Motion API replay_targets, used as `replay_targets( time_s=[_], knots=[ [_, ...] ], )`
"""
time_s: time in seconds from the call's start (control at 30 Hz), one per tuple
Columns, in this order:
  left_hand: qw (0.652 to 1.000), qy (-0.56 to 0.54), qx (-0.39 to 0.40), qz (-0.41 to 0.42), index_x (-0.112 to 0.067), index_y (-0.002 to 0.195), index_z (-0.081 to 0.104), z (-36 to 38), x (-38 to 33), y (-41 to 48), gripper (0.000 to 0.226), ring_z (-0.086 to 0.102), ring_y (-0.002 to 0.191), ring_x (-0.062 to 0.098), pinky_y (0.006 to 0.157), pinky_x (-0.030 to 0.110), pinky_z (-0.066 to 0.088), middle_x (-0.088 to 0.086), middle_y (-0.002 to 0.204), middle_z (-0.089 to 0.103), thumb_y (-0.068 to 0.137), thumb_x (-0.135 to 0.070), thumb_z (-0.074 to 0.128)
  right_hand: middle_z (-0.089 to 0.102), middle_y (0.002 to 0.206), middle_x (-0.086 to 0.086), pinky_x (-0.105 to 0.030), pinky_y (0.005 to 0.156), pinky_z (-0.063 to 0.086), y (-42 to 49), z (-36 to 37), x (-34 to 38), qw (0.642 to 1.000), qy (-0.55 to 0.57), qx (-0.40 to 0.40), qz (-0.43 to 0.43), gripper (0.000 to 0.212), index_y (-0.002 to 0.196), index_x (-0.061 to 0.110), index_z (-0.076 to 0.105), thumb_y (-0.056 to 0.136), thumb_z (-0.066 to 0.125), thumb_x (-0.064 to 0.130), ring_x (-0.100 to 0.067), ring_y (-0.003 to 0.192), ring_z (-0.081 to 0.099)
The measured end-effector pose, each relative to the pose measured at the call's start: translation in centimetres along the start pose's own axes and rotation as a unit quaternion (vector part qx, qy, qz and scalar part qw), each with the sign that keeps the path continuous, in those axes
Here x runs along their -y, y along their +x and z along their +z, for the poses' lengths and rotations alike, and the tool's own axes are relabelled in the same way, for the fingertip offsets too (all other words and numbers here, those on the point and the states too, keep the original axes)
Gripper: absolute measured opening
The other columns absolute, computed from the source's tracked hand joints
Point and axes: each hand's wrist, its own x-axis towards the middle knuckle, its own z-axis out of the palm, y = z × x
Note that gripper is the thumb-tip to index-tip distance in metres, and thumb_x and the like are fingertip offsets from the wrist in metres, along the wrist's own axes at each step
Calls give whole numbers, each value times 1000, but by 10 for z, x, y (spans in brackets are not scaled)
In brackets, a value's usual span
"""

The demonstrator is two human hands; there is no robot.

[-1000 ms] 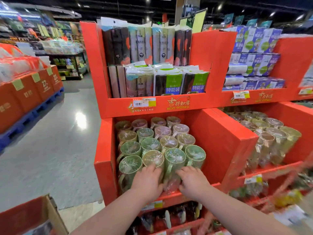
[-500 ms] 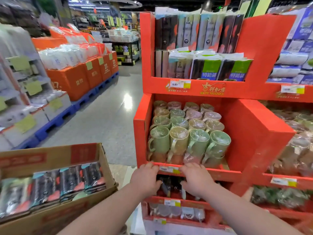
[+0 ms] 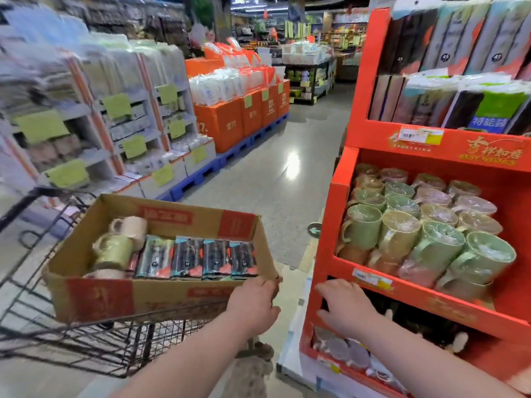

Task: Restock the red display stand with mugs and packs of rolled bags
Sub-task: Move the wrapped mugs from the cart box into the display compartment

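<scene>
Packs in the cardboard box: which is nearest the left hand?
The rightmost pack of the four in a row, beside the corner of the box that the left hand grips.

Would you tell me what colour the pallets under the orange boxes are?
The pallets are blue, clearest in the head view.

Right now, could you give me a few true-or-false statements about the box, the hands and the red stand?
1. The box holds mugs and packs. True.
2. The left hand grips the box's corner. True.
3. The right hand holds a mug. False: it holds nothing, its fingers spread by the stand's front edge.
4. The box sits on the floor. False: it rests on a wire cart.
5. The stand's mug shelf is bare. False: wrapped mugs fill it.
</scene>
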Motion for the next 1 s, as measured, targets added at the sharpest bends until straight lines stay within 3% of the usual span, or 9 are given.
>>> replay_targets(
  time_s=[0.13,0.27,0.4,0.53,0.7,0.87,1.0],
  knots=[
    [1000,-10,-2,-26,-20,133,45,-6,43,-12,49,48,118,25,97,41,45,3,129,49,91,-44,51,47,137,-2,-38,107,28,26,-3,43,1000,-9,4,-23,47,136,25,43,90,47,32,-24,131,38],
    [998,-27,-11,-50,-21,131,47,-14,104,-17,49,47,119,25,99,41,44,2,129,50,89,-45,52,53,127,-5,-40,102,32,63,-9,102,999,-22,10,-43,29,115,22,49,88,50,32,-27,125,43],
    [997,-33,-15,-71,-20,139,40,-24,173,-22,55,40,129,25,105,41,38,3,140,43,91,-44,50,51,134,-3,-40,105,33,100,-14,166,996,-38,6,-79,49,136,26,42,89,51,34,-26,128,43],
    [994,-48,-22,-101,-20,136,42,-32,243,-30,52,45,123,24,100,39,43,1,133,48,91,-44,50,53,134,-1,-41,107,34,141,-16,226,994,-44,10,-102,45,133,27,46,89,52,36,-25,128,44],
    [986,-77,-34,-142,-22,138,42,-40,314,-42,52,44,125,20,104,36,42,-1,138,45,92,-43,52,51,136,-3,-41,108,32,179,-15,288,992,-32,30,-118,46,136,24,44,90,50,26,-26,128,43],
    [983,-83,-51,-155,-22,143,38,-43,354,-45,56,46,126,18,104,33,40,-3,142,44,92,-42,51,52,135,-3,-39,105,35,205,-10,309,992,-29,39,-113,49,136,25,44,88,49,22,-26,126,45],
    [981,-105,-42,-158,-23,144,37,-37,366,-38,56,47,123,17,99,32,44,-3,141,43,92,-40,50,55,133,-2,-41,101,42,232,2,290,994,-30,71,-80,48,134,26,46,87,54,35,-26,121,51]
  ],
)
